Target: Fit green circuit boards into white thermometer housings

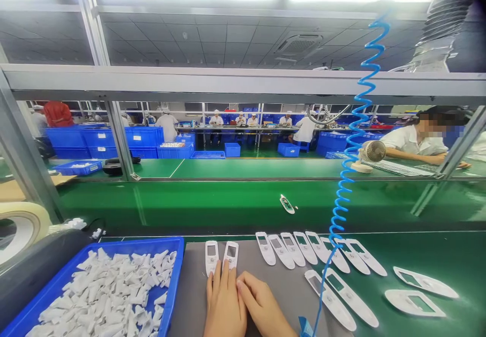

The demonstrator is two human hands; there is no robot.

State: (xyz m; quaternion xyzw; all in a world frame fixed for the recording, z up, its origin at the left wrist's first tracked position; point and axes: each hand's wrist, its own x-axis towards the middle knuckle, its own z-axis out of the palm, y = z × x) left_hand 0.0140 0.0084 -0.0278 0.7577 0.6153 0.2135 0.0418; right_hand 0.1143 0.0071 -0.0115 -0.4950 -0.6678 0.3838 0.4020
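Note:
My left hand [226, 304] lies flat with its fingers stretched out. Its fingertips rest on the lower ends of two white plastic device shells, a left shell [211, 257] and a right shell [231, 254], side by side on the grey mat [192, 296]. Each shell has a rectangular window near its top. Against the left hand's side sits my right hand [264, 304], fingers curled and closed; whatever they may hold is hidden. Right of both hands, several similar white shells [281, 252] lie in a slanting row.
A blue tray [176, 256] of small white plastic parts stands at left. A coiled blue hose [341, 195] hangs at right in front of the shells. A shell with a green circuit board [287, 204] lies on the green belt [228, 202]. A person [413, 142] sits across at right.

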